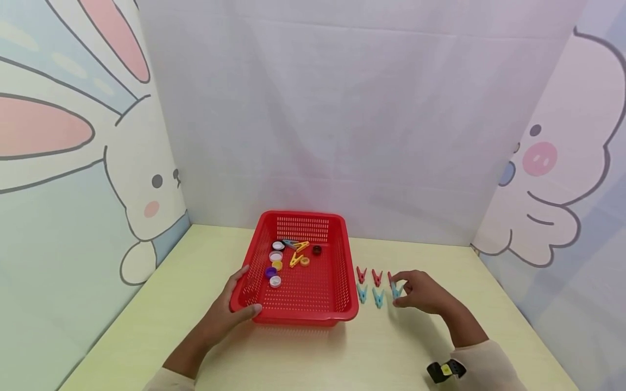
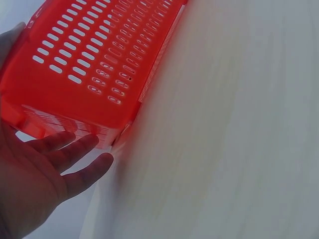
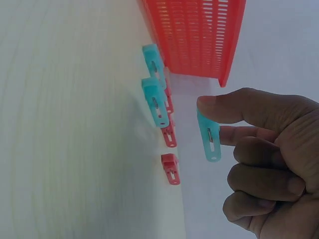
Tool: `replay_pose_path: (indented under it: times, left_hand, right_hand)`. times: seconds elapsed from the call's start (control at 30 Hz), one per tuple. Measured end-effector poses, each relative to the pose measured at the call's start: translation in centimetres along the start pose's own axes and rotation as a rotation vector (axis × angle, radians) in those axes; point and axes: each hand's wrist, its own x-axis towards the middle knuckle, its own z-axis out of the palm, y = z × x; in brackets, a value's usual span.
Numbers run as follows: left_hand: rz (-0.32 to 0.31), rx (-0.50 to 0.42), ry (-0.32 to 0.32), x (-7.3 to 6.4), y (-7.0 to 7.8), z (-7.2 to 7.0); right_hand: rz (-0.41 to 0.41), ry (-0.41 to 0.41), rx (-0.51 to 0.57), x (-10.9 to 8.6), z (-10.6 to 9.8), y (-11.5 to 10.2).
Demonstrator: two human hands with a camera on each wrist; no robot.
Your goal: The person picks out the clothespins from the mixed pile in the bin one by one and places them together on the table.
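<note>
My left hand point(image 1: 220, 315) spans the near left corner of a red plastic basket point(image 1: 303, 316). Its thumb lies over the front rim, and the other fingers are spread, fairly straight, along the outside wall. To the right, my right hand point(image 1: 423, 293) pinches a light blue clothespin point(image 3: 209, 142) between thumb and index finger, while the remaining fingers curl toward the palm. Beside that hand lie two more light blue clothespins point(image 1: 379, 298) in a row. Behind them runs a row of three red clothespins point(image 1: 377, 277), the rightmost partly hidden by my right hand.
Inside the basket are several round bottle caps, including a purple cap point(image 1: 271, 272) and a dark cap point(image 1: 317, 250), plus yellow clothespins point(image 1: 295, 260) and a grey-blue clothespin point(image 1: 290, 243). A pale curtain point(image 1: 332, 119) stands behind the light yellow table point(image 1: 391, 358), with cartoon-printed panels either side.
</note>
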Motion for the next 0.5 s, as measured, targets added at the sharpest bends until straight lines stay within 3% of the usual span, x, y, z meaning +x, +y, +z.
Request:
replay_pose_path:
  times: [0.2, 0.5]
  left_hand:
    - [-0.005, -0.008, -0.002, 0.04, -0.14, -0.03]
    - [-0.003, -0.009, -0.002, 0.1, -0.31, -0.09]
  right_hand:
    - [0.068, -0.014, -0.024, 0.37, 0.53, 0.39]
    - [0.032, -0.041, -0.055, 0.65, 1.04, 0.66]
